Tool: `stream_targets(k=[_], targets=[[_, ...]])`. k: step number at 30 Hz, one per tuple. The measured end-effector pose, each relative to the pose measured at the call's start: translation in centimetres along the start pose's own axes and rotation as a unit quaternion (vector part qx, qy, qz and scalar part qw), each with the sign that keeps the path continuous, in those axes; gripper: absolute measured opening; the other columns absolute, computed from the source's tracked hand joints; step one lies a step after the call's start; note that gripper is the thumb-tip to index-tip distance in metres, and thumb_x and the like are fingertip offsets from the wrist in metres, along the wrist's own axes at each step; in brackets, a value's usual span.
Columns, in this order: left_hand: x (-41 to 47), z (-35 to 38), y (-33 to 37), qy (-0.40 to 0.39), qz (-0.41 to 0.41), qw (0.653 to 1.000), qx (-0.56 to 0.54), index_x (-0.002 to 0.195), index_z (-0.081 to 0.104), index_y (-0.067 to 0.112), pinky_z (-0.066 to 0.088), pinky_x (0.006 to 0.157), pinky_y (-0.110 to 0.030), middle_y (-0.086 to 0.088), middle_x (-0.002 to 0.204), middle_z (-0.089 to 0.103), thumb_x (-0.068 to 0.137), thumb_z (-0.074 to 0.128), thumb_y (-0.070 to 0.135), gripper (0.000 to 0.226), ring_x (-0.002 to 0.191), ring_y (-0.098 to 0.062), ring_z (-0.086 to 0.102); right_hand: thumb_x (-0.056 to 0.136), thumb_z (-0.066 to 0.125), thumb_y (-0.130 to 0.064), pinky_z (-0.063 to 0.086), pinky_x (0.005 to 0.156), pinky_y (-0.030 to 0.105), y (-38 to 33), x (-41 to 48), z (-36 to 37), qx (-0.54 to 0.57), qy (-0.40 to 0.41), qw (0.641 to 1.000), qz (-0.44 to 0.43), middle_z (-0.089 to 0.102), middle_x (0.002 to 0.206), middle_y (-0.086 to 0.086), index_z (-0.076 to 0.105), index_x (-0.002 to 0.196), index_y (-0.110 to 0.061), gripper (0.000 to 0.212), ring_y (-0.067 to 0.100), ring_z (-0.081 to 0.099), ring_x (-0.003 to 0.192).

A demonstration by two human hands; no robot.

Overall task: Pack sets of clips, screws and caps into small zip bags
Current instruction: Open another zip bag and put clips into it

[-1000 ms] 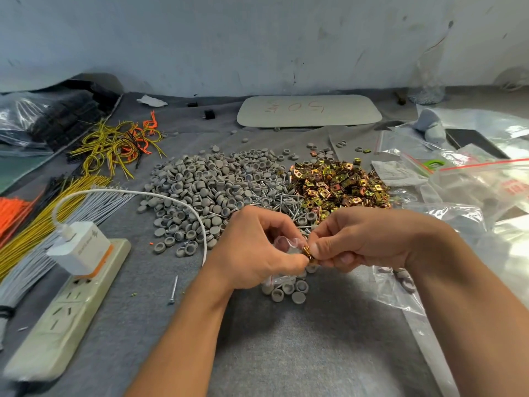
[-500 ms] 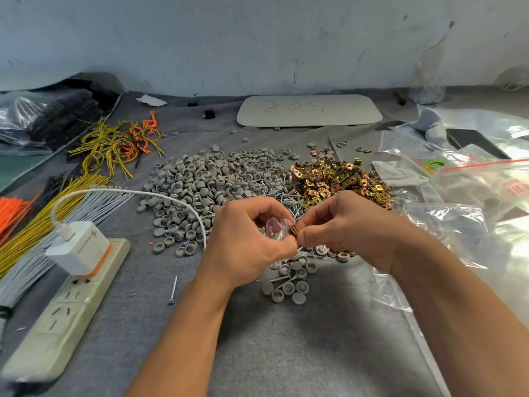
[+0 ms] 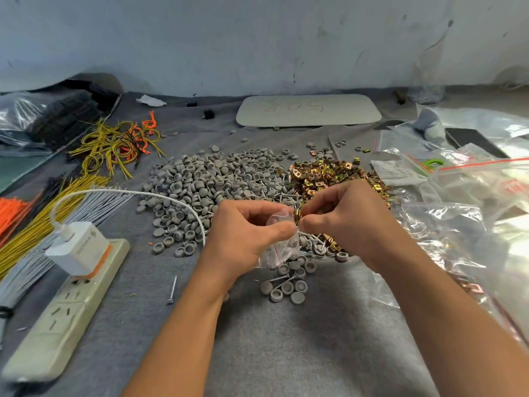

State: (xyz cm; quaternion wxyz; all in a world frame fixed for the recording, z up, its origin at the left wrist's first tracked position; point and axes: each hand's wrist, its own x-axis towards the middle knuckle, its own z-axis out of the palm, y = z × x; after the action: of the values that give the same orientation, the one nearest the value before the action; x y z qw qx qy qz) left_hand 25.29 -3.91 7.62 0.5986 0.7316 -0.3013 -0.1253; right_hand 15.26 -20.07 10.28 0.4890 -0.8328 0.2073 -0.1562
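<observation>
The bag (image 3: 279,247) was up off the cloth around mid-frame, hanging from the left hand (image 3: 246,233), whose thumb and curled fingers pinched its top edge. Looked like some grey bits were inside, but the plastic was too crinkly to say what. Right at the bag's mouth the right hand (image 3: 346,219) pinched a gold clip (image 3: 297,216) between thumb and forefinger, with the other fingers curled in. Couldn't tell if the clip was inside the opening or just at it.

Directly below the hands sat a little cluster of caps (image 3: 287,286) with a screw or two mixed in. Behind the hands were the big cap pile (image 3: 200,181) on the left, the clip pile (image 3: 329,171) on the right, and screws (image 3: 282,196) in between. One stray screw (image 3: 172,289) lay left of the left wrist.

Further out on the left was a power strip (image 3: 57,319) with a white charger (image 3: 78,247) plugged in, with yellow wires (image 3: 114,144) beyond. Crumpled plastic bags (image 3: 472,196) were on the right. All on grey cloth (image 3: 286,353).
</observation>
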Motion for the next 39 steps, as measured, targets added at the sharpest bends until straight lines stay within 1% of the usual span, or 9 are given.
stream_targets(k=[4, 10, 17, 22, 28, 32, 35, 37, 39], targets=[[0.1, 0.0, -0.1, 0.007, -0.010, 1.000, -0.013, 0.094, 0.084, 0.025, 0.058, 0.066, -0.022, 0.003, 0.084, 0.080, 0.072, 0.092, 0.010, 0.027, 0.074, -0.011, 0.074, 0.071, 0.093, -0.015, 0.040, 0.045, 0.012, -0.4, -0.1, 0.2, -0.047, 0.010, 0.998, -0.043, 0.069, 0.057, -0.007, 0.079, 0.066, -0.024, 0.017, 0.001, 0.055, 0.045], [0.2, -0.1, 0.0, 0.005, 0.012, 0.999, -0.031, 0.088, 0.084, 0.029, 0.049, 0.054, -0.022, 0.007, 0.069, 0.072, 0.068, 0.088, 0.010, 0.028, 0.059, -0.006, 0.057, 0.073, 0.091, -0.014, 0.041, 0.042, 0.015, -0.9, -0.6, 0.5, -0.059, 0.015, 0.995, -0.084, 0.067, 0.057, -0.006, 0.079, 0.067, -0.025, 0.017, 0.002, 0.054, 0.043], [0.1, -0.1, -0.2, 0.012, 0.002, 0.995, -0.097, 0.080, 0.082, 0.021, 0.046, 0.055, -0.020, 0.009, 0.065, 0.065, 0.061, 0.080, 0.006, 0.025, 0.059, -0.005, 0.053, 0.074, 0.087, -0.010, 0.042, 0.050, 0.009, -1.7, -1.2, 1.1, -0.098, 0.041, 0.982, -0.159, 0.062, 0.056, -0.017, 0.076, 0.067, -0.029, 0.023, -0.002, 0.060, 0.056], [0.1, -0.3, -0.1, 0.003, -0.013, 0.990, -0.139, 0.076, 0.081, 0.018, 0.046, 0.057, -0.021, 0.006, 0.064, 0.062, 0.061, 0.078, 0.002, 0.022, 0.059, -0.008, 0.052, 0.074, 0.086, -0.008, 0.042, 0.050, 0.010, -2.0, -1.2, 1.1, -0.088, 0.019, 0.983, -0.162, 0.063, 0.055, -0.014, 0.075, 0.065, -0.028, 0.024, -0.002, 0.059, 0.054], [0.0, 0.2, 0.3, 0.002, 0.008, 0.992, -0.126, 0.077, 0.081, 0.021, 0.045, 0.054, -0.017, 0.009, 0.064, 0.064, 0.062, 0.077, 0.001, 0.026, 0.057, -0.004, 0.052, 0.071, 0.087, -0.007, 0.050, 0.049, 0.028, -1.4, -1.2, 0.8, -0.025, 0.041, 0.989, -0.137, 0.070, 0.061, -0.004, 0.079, 0.068, -0.024, 0.019, 0.017, 0.063, 0.054], [0.0, 0.0, 0.2, 0.002, 0.006, 0.983, -0.182, 0.080, 0.082, 0.018, 0.048, 0.056, -0.019, 0.007, 0.065, 0.065, 0.062, 0.081, -0.001, 0.027, 0.058, -0.005, 0.055, 0.072, 0.089, -0.011, 0.044, 0.047, 0.020, -1.5, -0.9, 0.6, -0.010, 0.013, 0.991, -0.130, 0.070, 0.060, -0.005, 0.079, 0.069, -0.023, 0.016, 0.006, 0.057, 0.049], [-0.1, -0.1, 0.1, 0.024, -0.035, 0.989, -0.140, 0.088, 0.083, 0.017, 0.059, 0.065, -0.024, 0.001, 0.079, 0.078, 0.058, 0.096, 0.008, 0.034, 0.070, -0.013, 0.073, 0.076, 0.089, -0.015, 0.045, 0.048, 0.017, -0.7, -0.5, 0.0, -0.076, -0.018, 0.994, -0.072, 0.071, 0.060, -0.009, 0.079, 0.070, -0.022, 0.014, 0.002, 0.059, 0.047], [0.2, 0.0, -0.2, 0.083, -0.039, 0.992, -0.081, 0.091, 0.083, 0.023, 0.061, 0.068, -0.027, 0.002, 0.086, 0.080, 0.063, 0.094, 0.010, 0.033, 0.078, -0.014, 0.077, 0.080, 0.087, -0.020, 0.046, 0.049, 0.016, 0.4, 0.1, -0.9, -0.056, 0.060, 0.997, -0.014, 0.073, 0.064, -0.011, 0.081, 0.076, -0.024, 0.008, 0.001, 0.063, 0.050], [0.6, -0.1, -0.7, 0.139, -0.013, 0.990, -0.025, 0.093, 0.081, 0.033, 0.061, 0.068, -0.026, 0.009, 0.085, 0.080, 0.070, 0.093, 0.010, 0.035, 0.078, -0.011, 0.077, 0.085, 0.083, -0.026, 0.051, 0.059, 0.024, 1.3, 0.8, -1.9, 0.045, 0.166, 0.984, 0.045, 0.075, 0.070, -0.010, 0.082, 0.089, -0.022, 0.005, 0.004, 0.066, 0.056]])
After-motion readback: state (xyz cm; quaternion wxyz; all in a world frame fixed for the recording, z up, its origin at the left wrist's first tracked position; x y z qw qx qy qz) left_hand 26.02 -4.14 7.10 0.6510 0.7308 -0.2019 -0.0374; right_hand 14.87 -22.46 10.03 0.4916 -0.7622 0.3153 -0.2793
